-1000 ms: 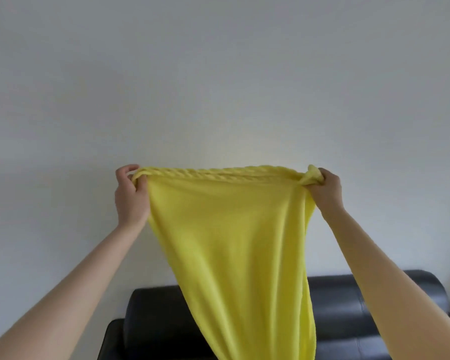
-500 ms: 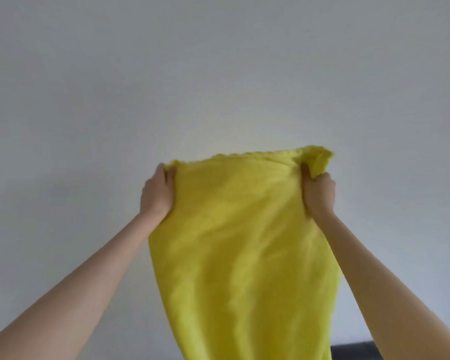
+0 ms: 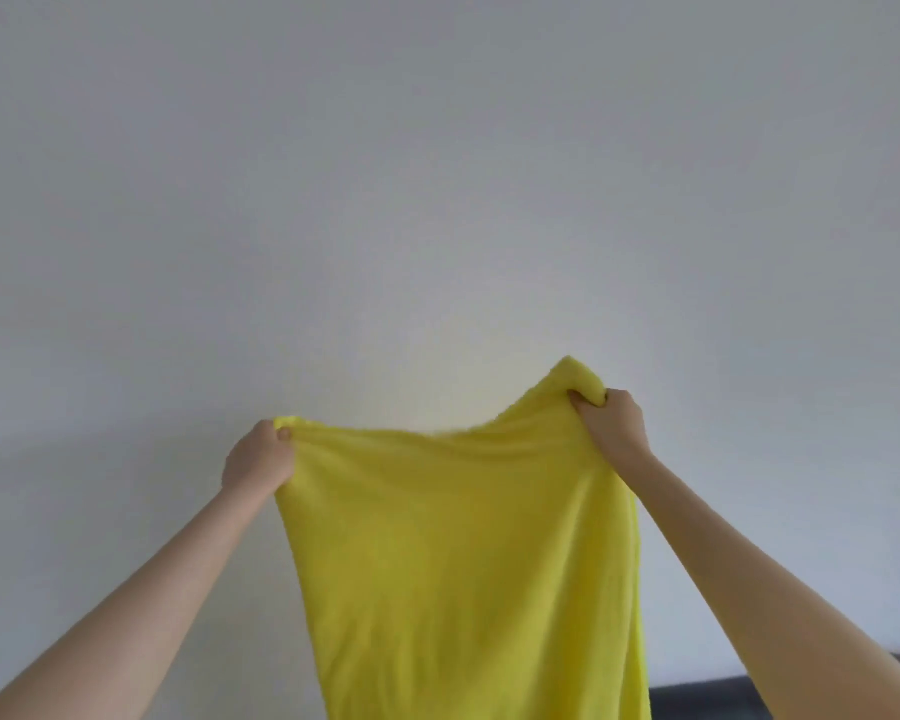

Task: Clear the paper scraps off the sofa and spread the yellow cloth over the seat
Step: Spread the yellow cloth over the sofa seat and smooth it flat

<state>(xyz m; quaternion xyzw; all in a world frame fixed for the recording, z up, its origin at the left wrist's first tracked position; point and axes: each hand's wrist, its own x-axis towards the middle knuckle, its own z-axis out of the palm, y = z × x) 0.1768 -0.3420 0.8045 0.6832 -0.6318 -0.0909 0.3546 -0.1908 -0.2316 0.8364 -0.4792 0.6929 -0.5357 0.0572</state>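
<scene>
The yellow cloth [image 3: 463, 553] hangs in the air in front of me, held up by its top edge against the wall. My left hand [image 3: 258, 457] is closed on its upper left corner. My right hand [image 3: 611, 420] grips the upper right corner, a little higher than the left. The cloth drops down past the bottom of the frame. Only a dark sliver of the black sofa [image 3: 707, 701] backrest shows at the bottom right. The seat and any paper scraps are out of view.
A plain white wall [image 3: 437, 174] fills nearly the whole view behind the cloth. Both forearms reach up from the lower corners of the frame.
My hands have spread wider apart along the cloth's top edge, and the right one now sits higher. The view tilted up a second ago, and only a strip of sofa shows now.
</scene>
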